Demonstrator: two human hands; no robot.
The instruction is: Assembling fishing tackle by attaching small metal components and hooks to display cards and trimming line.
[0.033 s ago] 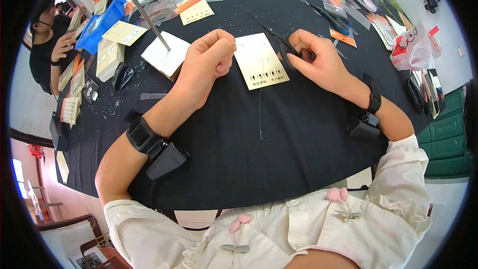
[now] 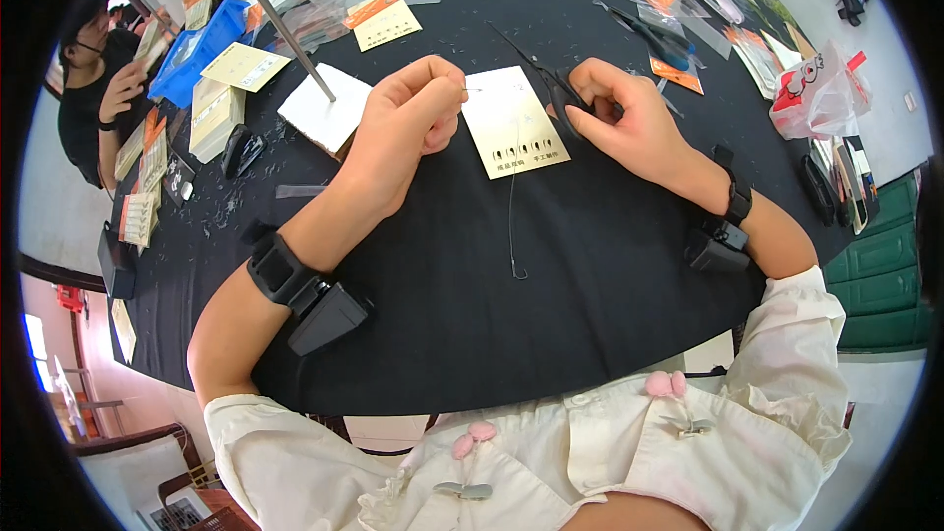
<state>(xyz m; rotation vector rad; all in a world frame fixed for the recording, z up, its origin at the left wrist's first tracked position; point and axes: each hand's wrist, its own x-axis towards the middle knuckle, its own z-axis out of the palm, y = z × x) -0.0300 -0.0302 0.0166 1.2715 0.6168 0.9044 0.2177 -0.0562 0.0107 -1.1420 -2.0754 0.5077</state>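
Note:
My left hand (image 2: 408, 128) is closed in a pinch; the end of a thin dark line sticks out from its fingertips over the pale card (image 2: 516, 118). My right hand (image 2: 629, 118) grips black scissors (image 2: 559, 96) by the handles, with the blades pointing up and to the left, past the card's right edge. The card lies flat between both hands, with a row of small dark marks near its lower edge. A fine line (image 2: 512, 221) runs from the card toward me and ends in a small hook (image 2: 519, 274) on the black cloth.
Left of my left hand, a metal rod (image 2: 285, 29) stands on a white block (image 2: 324, 108). Beyond are stacked cards (image 2: 216, 118), a blue tray (image 2: 197, 51) and a person (image 2: 98, 88). Pliers (image 2: 654, 34) and a plastic bag (image 2: 818, 93) lie to the right, on a black cloth (image 2: 433, 324).

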